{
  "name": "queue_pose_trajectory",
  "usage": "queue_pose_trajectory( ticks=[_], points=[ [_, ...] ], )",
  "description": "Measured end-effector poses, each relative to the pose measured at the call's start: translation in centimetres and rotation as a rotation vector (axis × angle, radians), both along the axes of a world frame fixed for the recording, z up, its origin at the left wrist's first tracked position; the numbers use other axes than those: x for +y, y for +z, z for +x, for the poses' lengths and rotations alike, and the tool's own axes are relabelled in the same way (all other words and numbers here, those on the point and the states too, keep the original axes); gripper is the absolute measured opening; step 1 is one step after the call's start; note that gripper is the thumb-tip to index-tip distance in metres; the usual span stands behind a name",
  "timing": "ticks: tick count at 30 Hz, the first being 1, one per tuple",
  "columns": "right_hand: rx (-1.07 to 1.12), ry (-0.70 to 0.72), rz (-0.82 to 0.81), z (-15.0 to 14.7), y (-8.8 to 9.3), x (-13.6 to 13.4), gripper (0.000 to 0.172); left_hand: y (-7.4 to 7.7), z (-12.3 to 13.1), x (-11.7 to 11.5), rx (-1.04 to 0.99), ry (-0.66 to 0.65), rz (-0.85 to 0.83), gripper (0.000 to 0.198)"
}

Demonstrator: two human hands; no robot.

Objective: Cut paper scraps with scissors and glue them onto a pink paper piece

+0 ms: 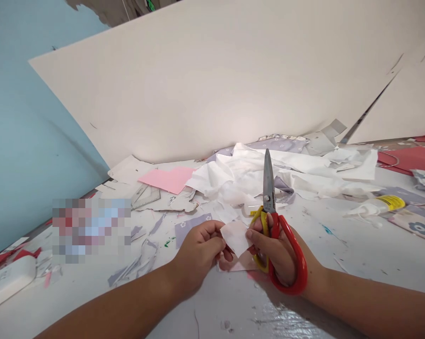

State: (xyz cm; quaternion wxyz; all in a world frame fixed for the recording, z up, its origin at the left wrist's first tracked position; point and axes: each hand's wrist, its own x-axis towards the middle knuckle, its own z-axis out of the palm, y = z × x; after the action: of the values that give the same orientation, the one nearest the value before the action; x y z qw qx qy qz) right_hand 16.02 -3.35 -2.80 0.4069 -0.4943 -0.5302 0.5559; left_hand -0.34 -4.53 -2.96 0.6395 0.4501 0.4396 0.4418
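A small pale pink-white piece of paper (235, 237) is pinched by its left edge in my left hand (198, 254), the fingers closed. My right hand (281, 259) pinches the same paper's right edge between thumb and finger. Hanging on that hand are scissors (275, 225) with red and yellow handles, their blades together and pointing up and away. The blades are clear of the paper. Under both hands, another pale pink piece (246, 263) lies on the table, partly hidden.
Crumpled white sheets (226, 176) and a pink sheet (170, 179) lie beyond my hands, before a large white board (212, 84). A glue bottle (373, 206) lies at right. Lavender flowered material (189, 229), scraps and a white case (12, 280) are on the left.
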Motion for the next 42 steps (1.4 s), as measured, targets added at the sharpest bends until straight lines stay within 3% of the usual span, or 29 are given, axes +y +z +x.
queue_pose_trajectory(
  ticks=[4, 13, 18, 30, 34, 38, 42],
  points=[
    [0.058, -0.031, -0.024, -0.2, 0.0, 0.0, 0.013, -0.1, 0.0, 0.0, 0.002, 0.022, 0.019, 0.012],
    [-0.011, -0.009, -0.064, -0.1, 0.5, -0.6, 0.013, 1.0, 0.5, -0.4, 0.006, -0.023, -0.014, 0.012],
    [-0.051, -0.004, -0.061, -0.2, 0.7, -0.7, 0.013, 0.9, 0.4, -0.4, -0.012, -0.034, -0.012, 0.016],
    [-0.185, -0.045, 0.162, 0.3, 0.8, -0.4, 0.014, 0.1, -1.0, 0.0, -0.052, -0.146, 0.088, 0.033],
    [-0.224, -0.013, 0.191, 0.6, 1.4, -0.1, 0.014, 0.0, -1.4, 0.3, 0.033, -0.062, 0.126, 0.035],
    [-0.200, 0.076, 0.136, 0.5, 1.7, -0.1, 0.014, 0.6, -0.7, 0.4, 0.080, 0.012, 0.019, 0.018],
    [-0.153, 0.142, 0.128, 0.4, 1.7, -0.1, 0.020, 1.3, -0.1, 0.3, 0.154, 0.040, 0.059, 0.012]
  ],
)
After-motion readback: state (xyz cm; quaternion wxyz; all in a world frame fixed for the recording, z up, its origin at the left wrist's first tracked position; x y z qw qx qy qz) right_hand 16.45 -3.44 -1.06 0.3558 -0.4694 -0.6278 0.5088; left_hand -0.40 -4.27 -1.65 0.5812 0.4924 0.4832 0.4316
